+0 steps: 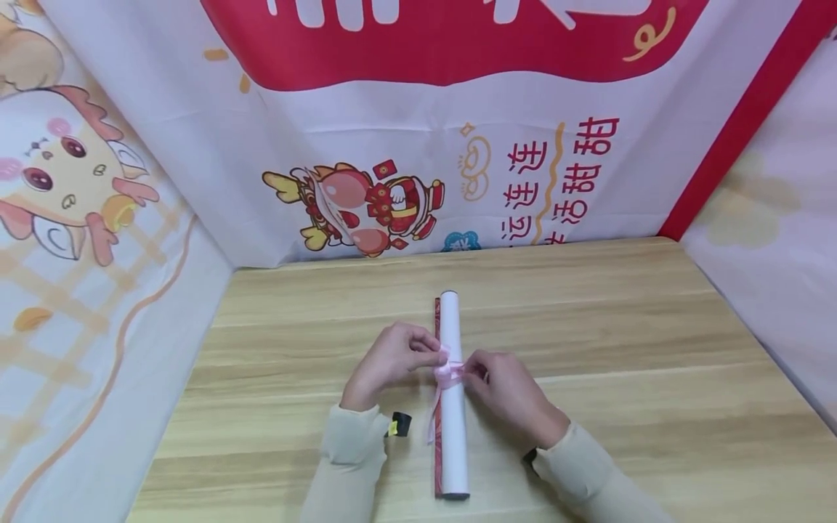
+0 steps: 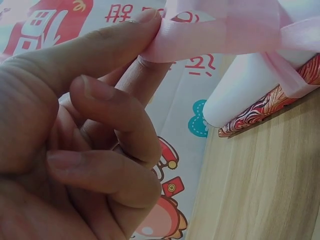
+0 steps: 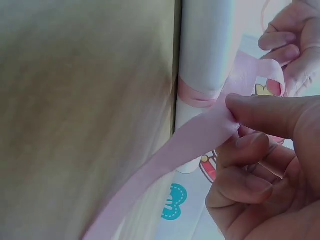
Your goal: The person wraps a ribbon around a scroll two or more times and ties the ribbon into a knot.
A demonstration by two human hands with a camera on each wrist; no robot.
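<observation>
A white roll [image 1: 454,443] lies lengthwise on the table, with a red patterned strip [image 1: 439,465] along its left side. Around the middle of both runs a pink ribbon [image 1: 447,373]. My left hand [image 1: 395,354] pinches a loop of this ribbon between thumb and forefinger, above the roll; in the left wrist view its other fingers [image 2: 131,135] curl loosely. From the right, my right hand [image 1: 508,386] pinches the ribbon close to the roll. A long ribbon tail [image 3: 150,172] hangs from that pinch in the right wrist view. Part of the tie is hidden behind the fingers.
The wooden table [image 1: 621,327] extends on both sides of the roll. A printed white cloth [image 1: 366,116] hangs behind it, and another printed cloth [image 1: 131,349] borders the left. A small black piece with a yellow mark [image 1: 399,424] sits by the left cuff.
</observation>
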